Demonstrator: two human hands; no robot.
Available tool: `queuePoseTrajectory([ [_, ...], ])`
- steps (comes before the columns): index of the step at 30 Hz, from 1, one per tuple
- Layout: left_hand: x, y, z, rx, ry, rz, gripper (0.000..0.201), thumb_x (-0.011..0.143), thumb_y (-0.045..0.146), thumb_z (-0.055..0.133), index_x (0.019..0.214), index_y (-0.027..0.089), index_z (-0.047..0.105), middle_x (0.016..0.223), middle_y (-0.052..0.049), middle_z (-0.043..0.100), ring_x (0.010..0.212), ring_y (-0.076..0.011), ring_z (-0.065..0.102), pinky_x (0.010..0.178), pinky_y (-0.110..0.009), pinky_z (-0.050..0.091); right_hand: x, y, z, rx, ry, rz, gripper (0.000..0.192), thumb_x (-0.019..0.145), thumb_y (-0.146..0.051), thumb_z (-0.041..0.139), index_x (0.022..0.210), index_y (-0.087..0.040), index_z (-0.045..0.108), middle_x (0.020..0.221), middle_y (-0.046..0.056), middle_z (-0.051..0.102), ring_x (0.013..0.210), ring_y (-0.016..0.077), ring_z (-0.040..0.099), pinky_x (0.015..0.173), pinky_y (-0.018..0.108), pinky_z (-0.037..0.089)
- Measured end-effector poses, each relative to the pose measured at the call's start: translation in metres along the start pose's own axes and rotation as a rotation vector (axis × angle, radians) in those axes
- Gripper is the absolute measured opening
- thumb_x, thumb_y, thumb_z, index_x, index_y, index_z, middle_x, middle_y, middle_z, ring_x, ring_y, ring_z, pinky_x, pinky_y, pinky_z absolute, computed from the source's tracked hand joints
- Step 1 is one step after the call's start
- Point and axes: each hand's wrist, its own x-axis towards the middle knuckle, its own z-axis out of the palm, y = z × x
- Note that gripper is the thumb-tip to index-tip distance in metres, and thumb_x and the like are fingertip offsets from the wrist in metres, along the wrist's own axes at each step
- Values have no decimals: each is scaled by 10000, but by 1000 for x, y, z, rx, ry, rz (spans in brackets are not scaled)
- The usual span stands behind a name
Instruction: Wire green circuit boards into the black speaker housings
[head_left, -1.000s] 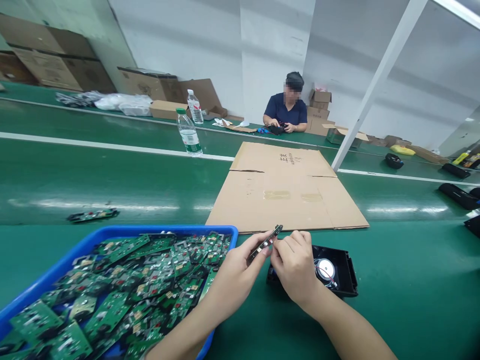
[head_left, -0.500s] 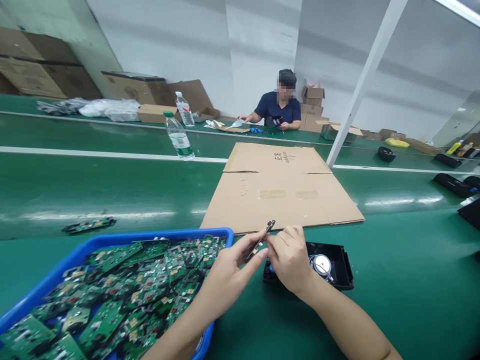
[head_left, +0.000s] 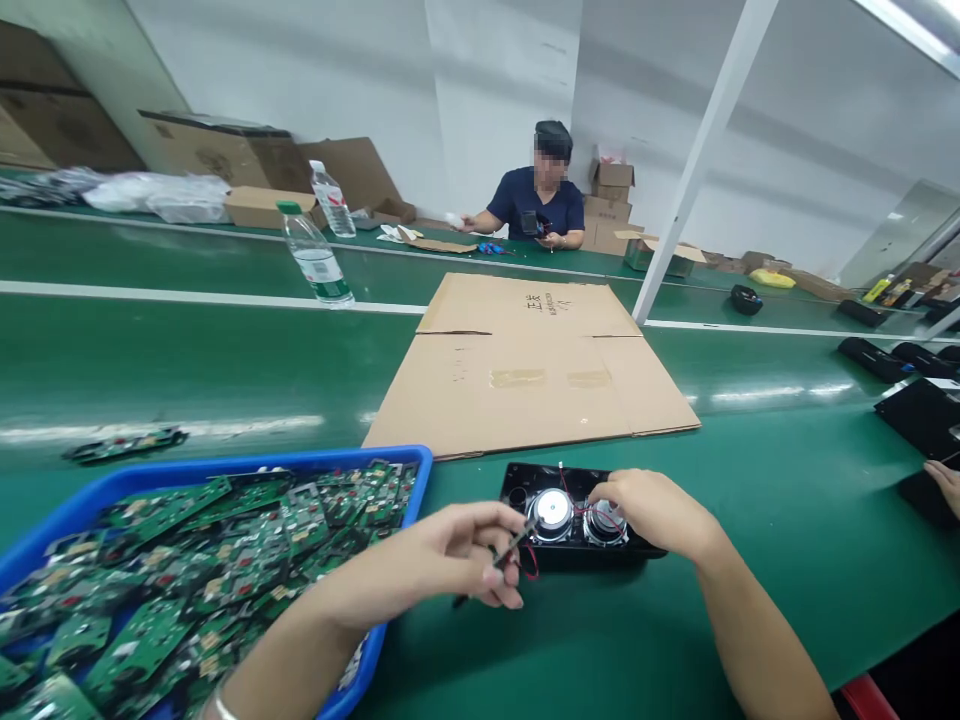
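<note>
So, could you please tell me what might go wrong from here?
The circuit board is held at a tilt in the left grip, so it could slip and drop.

A red wire loops out beside that board, close to the black case, and might snag or get tugged.

The right grip reaches in at the right-hand speaker, so its fingers could perhaps catch the thin wiring there.
</note>
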Motion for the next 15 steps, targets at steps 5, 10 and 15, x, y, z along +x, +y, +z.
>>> queuePoseTrajectory([
  [5,15,-9,20,34,-92,-8,443,636,275,660,1007,179,437,940,-45,615,736,-129,550,628,-251,407,-3,6,17,42,-83,-81,421,666,71,480,872,-242,673,740,3,634,693,146,581,510,217,295],
  [10,34,-8,39,-18,96,86,337,694,309,595,959,190,424,931,-47,621,857,-162,553,711,-265,429,13,10,14,343,50,-172,233,744,-11,540,785,-186,689,767,13,641,744,131,586,634,211,408],
  [15,52,-18,43,318,574,232,247,745,378,476,917,211,414,821,-22,612,708,-182,596,668,-319,474,25,12,22,755,322,-24,165,758,-67,570,803,-182,679,882,30,633,827,132,592,752,250,458],
])
